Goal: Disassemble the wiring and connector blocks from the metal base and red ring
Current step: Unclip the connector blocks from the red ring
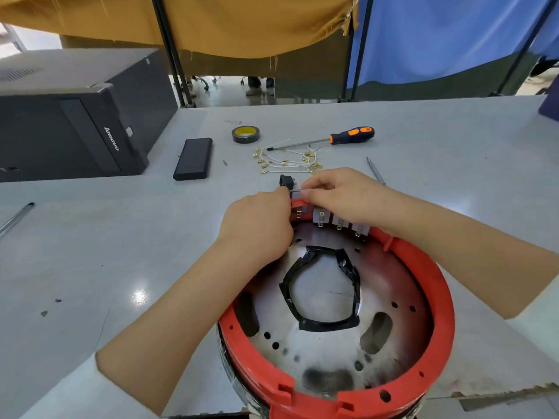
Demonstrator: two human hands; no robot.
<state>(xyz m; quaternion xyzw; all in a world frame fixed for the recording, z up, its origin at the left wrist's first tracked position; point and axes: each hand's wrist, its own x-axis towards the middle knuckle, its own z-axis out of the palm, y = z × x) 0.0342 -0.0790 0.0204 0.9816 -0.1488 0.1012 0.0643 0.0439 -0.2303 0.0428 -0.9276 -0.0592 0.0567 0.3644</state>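
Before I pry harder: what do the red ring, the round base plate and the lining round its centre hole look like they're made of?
Red ring: likely moulded plastic, uniform matte red with moulded notches. Base plate: bare metal, shiny grey with reflections and dark smudges. Centre hole lining: apparently black tape, wrinkled and glossy.

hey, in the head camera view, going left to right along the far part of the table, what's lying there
computer tower → black flat case → tape roll → loose white wires with brass terminals → orange-and-black screwdriver
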